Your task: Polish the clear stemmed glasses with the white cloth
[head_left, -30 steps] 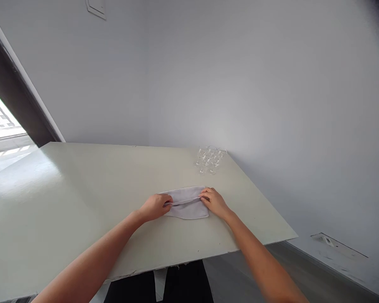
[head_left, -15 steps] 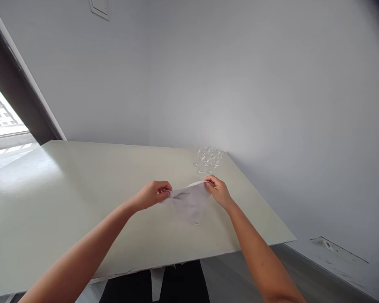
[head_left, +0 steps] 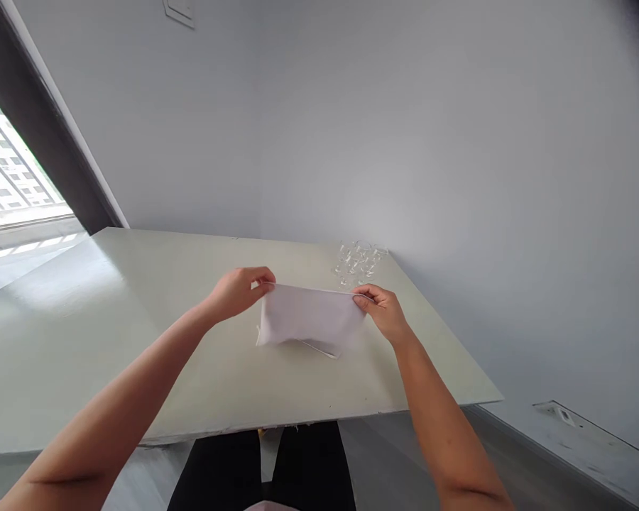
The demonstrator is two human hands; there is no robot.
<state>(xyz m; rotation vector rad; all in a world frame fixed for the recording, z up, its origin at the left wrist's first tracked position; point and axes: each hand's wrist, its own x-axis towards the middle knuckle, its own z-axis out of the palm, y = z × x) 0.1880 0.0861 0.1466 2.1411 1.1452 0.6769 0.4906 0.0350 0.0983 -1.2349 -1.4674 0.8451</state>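
A thin white cloth (head_left: 312,312) hangs stretched between my two hands over the table. Its top left corner is pinched by my left hand (head_left: 241,289), thumb below and fingers above. At the top right corner, my right hand (head_left: 382,306) pinches it the same way. The lower edge is blurred, and a pale, narrow edge shows beneath it close to the tabletop; I cannot tell whether that belongs to the same cloth. Just beyond my right hand, several clear stemmed glasses (head_left: 358,261) stand grouped on the table.
The pale glossy table (head_left: 154,369) spreads out before me, its front edge near my legs. Grey walls (head_left: 431,142) meet behind it. A window (head_left: 13,167) is at the left, and a socket (head_left: 564,417) sits low on the right wall.
My hands have moved apart, the left one up and leftward, the right one slightly right. The cloth, bunched and sagging before, is now pulled straight along its top edge.
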